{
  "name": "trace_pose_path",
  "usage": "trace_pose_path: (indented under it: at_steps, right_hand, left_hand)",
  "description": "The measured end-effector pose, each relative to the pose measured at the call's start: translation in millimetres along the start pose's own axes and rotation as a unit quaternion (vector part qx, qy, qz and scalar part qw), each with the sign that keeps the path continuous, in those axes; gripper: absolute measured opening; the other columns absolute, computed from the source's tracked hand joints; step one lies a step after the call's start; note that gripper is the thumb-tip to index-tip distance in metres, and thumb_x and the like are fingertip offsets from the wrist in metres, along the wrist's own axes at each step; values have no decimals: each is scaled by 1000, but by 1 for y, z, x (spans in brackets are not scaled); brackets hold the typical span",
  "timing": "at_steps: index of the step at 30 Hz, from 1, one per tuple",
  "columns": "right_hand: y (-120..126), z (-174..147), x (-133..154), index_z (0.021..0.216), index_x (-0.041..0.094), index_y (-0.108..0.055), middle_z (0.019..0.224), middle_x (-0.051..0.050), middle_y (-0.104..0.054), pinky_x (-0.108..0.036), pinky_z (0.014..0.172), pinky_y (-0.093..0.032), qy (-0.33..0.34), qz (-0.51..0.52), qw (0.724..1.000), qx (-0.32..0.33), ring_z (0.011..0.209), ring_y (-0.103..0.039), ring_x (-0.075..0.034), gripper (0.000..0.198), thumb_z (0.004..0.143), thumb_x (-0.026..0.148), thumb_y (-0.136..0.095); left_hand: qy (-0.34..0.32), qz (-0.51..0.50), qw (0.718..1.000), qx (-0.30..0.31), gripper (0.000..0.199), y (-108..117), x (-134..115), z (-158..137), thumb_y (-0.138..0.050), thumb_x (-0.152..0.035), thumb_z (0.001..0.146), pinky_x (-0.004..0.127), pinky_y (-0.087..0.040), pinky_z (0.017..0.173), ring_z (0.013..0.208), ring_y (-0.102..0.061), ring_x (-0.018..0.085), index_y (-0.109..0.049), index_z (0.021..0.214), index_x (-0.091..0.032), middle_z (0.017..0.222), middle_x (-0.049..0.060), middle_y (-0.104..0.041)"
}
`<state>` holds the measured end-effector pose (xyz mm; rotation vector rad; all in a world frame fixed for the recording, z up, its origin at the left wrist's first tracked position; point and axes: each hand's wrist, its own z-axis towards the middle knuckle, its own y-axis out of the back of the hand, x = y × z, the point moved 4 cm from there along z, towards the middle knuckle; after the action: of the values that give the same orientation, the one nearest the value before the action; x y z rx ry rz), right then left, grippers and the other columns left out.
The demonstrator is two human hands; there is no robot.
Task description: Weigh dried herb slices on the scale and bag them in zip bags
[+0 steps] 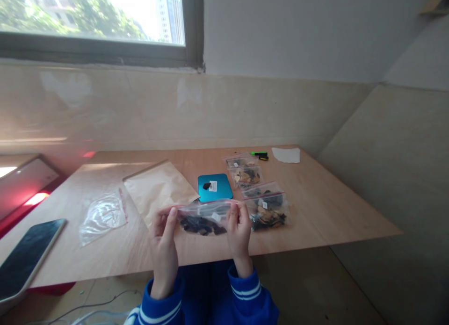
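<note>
Both hands hold one clear zip bag [203, 220] of dark pieces above the table's [315, 213] near edge: the left hand [164, 236] pinches its nine o'clock end, the right hand [239, 231] its three o'clock end, fingers closed on the plastic. A blue scale [214, 187] lies at twelve o'clock beyond it.

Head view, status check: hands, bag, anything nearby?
Left hand and right hand pinch the zip bag at either end. Dark pieces inside. Filled bags beside right hand, blue box behind.
</note>
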<state>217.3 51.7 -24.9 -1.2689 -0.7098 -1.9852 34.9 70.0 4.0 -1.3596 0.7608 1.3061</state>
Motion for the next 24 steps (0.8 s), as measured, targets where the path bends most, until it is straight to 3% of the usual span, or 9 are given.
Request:
trace_pose_path:
  at_steps: [2, 5, 8, 11, 14, 17, 24]
  right_hand:
    - [4, 2, 2, 98, 20, -59, 79, -4, -64, -28, 62, -48, 21, -23, 999, -14, 67, -59, -16, 29, 98, 43, -41]
    - [13, 2, 26, 121, 18, -52, 117, -14, -60, -39, 91, -46, 131, -100, 985, -42, 108, -57, -23, 35, 96, 43, -48]
    - [7, -2, 57, 128, 23, -52, 129, -11, -57, -44, 106, -33, 229, -157, 959, 56, 126, -47, -26, 41, 95, 47, -50]
    - [-1, -8, 78, 102, 27, -63, 101, 0, -71, -39, 107, -26, 258, -155, 945, 125, 113, -58, -21, 18, 95, 40, -53]
    - [-3, -9, 83, 80, 24, -63, 74, 5, -71, -31, 90, -37, 253, -94, 954, 131, 78, -65, -14, 17, 94, 32, -57]
    - [-3, -9, 81, 75, 23, -63, 72, 5, -72, -28, 76, -40, 241, -63, 962, 110, 68, -63, -13, 18, 93, 26, -60]
    - [-5, -13, 76, 70, 22, -61, 65, 5, -69, -29, 72, -41, 212, -49, 972, 88, 60, -61, -13, 22, 92, 18, -59]
  left_hand:
    - [-43, 27, 999, 6, 22, -4, -6, 2, -62, -41, 86, 23, -50, 68, 70, -63, 13, -62, 86, -19, 73, -1, -66]
    - [-99, 72, 991, 49, 20, -9, -11, -1, -61, -39, 86, 20, -50, 61, 64, -62, 11, -63, 83, -19, 70, -2, -66]
    - [-133, 98, 982, 95, 15, -13, -12, -10, -61, -34, 87, 19, -51, 63, 69, -65, 12, -66, 85, -20, 76, -1, -69]
    - [-155, 125, 972, 124, 11, -16, -11, -17, -61, -29, 88, 18, -52, 66, 74, -65, 12, -68, 85, -21, 78, -1, -70]
    - [-167, 147, 965, 135, 10, -14, -10, -18, -60, -27, 88, 18, -52, 65, 72, -65, 12, -68, 84, -21, 76, -2, -69]
    - [-181, 153, 962, 138, 9, -12, -10, -19, -62, -26, 87, 16, -51, 63, 69, -65, 11, -68, 82, -21, 74, -2, -69]
    - [-166, 168, 963, 126, 8, -11, -7, -20, -64, -28, 85, 15, -51, 60, 66, -65, 11, -68, 83, -21, 73, -2, -70]
